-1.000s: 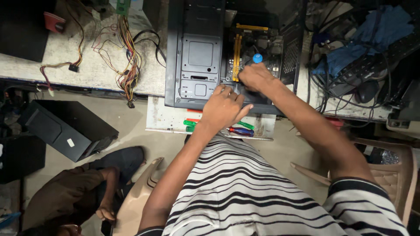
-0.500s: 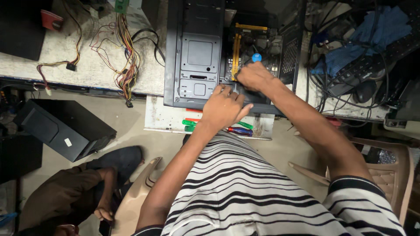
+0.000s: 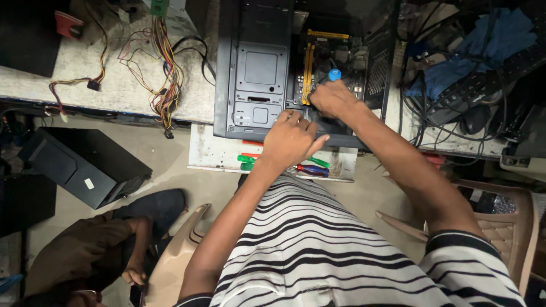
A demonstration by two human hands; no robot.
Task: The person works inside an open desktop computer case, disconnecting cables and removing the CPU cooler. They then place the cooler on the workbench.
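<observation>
An open black computer case (image 3: 259, 68) lies on the workbench, its motherboard (image 3: 335, 57) exposed on the right side. My right hand (image 3: 333, 98) reaches inside the case and is closed around a screwdriver with a blue-capped handle (image 3: 334, 74). My left hand (image 3: 290, 139) rests on the near edge of the case, fingers curled over the frame, holding nothing loose. Just below it, on a white shelf (image 3: 216, 153), lie green and red-blue handled screwdrivers (image 3: 307, 169).
A bundle of coloured power cables (image 3: 162, 74) sprawls on the bench at left. Tangled black cables, a blue cloth (image 3: 483, 51) and a keyboard crowd the right. A black box (image 3: 79, 165) sits on the floor. Another person (image 3: 96, 250) sits lower left; a beige plastic chair (image 3: 506, 227) stands right.
Both hands stay at the case with only slight shifts; my right hand keeps its hold on the blue-capped screwdriver inside.
</observation>
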